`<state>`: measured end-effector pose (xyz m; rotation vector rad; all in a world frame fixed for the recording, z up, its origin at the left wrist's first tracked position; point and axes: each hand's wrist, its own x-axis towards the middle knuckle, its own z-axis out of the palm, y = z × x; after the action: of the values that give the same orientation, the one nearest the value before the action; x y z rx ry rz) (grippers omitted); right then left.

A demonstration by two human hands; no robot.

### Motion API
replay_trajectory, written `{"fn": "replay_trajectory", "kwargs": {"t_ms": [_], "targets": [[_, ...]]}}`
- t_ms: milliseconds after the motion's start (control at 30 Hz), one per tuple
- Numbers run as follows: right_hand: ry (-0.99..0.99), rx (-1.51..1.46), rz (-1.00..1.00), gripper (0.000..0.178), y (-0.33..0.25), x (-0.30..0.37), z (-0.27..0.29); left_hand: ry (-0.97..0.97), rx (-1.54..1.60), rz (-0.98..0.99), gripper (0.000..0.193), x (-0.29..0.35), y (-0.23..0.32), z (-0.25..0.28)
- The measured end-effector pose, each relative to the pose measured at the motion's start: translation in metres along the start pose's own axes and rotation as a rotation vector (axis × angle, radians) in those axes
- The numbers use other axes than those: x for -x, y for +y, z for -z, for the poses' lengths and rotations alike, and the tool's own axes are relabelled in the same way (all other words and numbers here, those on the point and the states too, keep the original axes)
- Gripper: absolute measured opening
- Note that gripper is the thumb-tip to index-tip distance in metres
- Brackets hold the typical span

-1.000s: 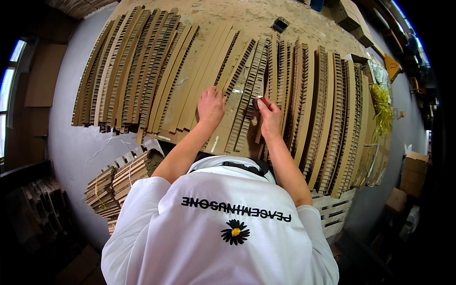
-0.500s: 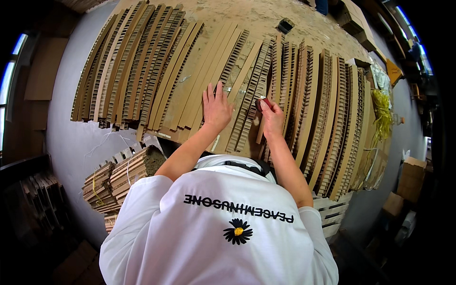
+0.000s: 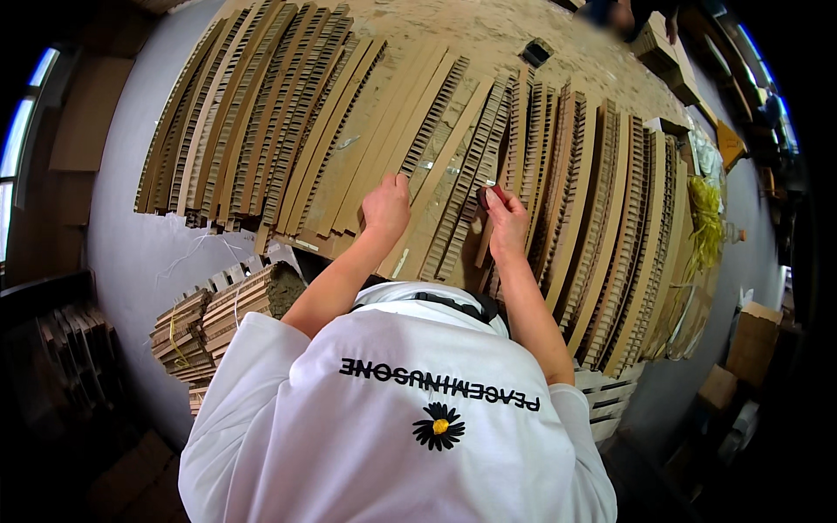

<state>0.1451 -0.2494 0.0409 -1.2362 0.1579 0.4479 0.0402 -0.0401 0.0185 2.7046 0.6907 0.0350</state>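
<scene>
Long honeycomb cardboard strips [image 3: 433, 118] lie side by side on the work surface before me. My left hand [image 3: 386, 209] is closed, fingers curled over the near part of one strip. Whether it grips that strip cannot be seen. My right hand [image 3: 508, 225] pinches a small dark-red tool [image 3: 493, 192] with a pale, shiny tip, over the strips right of the middle. The tool's exact kind is hard to make out. Between my hands lie a flat brown strip [image 3: 459, 131] and a honeycomb strip [image 3: 471, 174], with their cells facing up.
Dense rows of strips stand at left [image 3: 248, 113] and right [image 3: 602, 235]. A small black box [image 3: 535, 52] sits at the back. Yellow twine [image 3: 704, 218] hangs at the right edge. Bundled cardboard [image 3: 231, 309] is at lower left. Another person's hand [image 3: 670, 29] shows at far right.
My left hand has gone from spread flat to curled and drawn slightly nearer me. The right hand keeps the red tool in nearly the same place. Another person has come further into view at the back.
</scene>
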Motion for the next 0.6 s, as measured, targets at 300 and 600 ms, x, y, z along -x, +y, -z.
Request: {"fn": "replay_trajectory", "kwargs": {"t_ms": [300, 600], "targets": [[0.030, 0.006, -0.004, 0.022, -0.003, 0.002, 0.000, -0.280, 0.502, 0.445, 0.018, -0.014, -0.008, 0.020], [0.029, -0.006, 0.009, 0.022, -0.003, 0.001, -0.003, 0.155, 0.090, 0.063, 0.017, 0.006, -0.029, 0.011]]}}
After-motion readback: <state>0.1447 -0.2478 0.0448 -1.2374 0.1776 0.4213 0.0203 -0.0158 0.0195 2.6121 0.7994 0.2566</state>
